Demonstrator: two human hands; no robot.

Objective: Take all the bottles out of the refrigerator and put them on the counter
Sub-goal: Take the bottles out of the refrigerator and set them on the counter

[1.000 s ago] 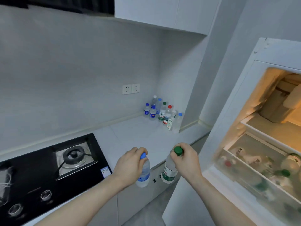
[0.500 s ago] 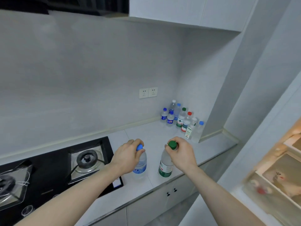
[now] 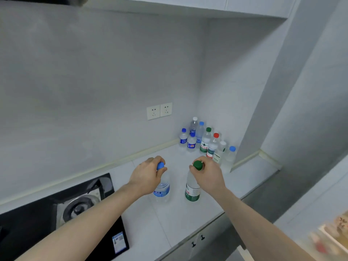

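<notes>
A smooth white counter (image 3: 175, 219) runs along grey matte walls, beside a glossy black hob (image 3: 56, 219). The left hand (image 3: 146, 177) grips the blue-capped bottle (image 3: 162, 189) by its neck, and the right hand (image 3: 208, 174) grips the green-capped bottle (image 3: 192, 191), both clear plastic, seemingly standing on the counter. More bottles (image 3: 205, 140) cluster in the corner.

White counter (image 3: 180, 219); black stove (image 3: 62, 217) at 8 o'clock, cluster of bottles (image 3: 205, 142) at 1 o'clock, two more bottles (image 3: 177, 189) upright near centre.
</notes>
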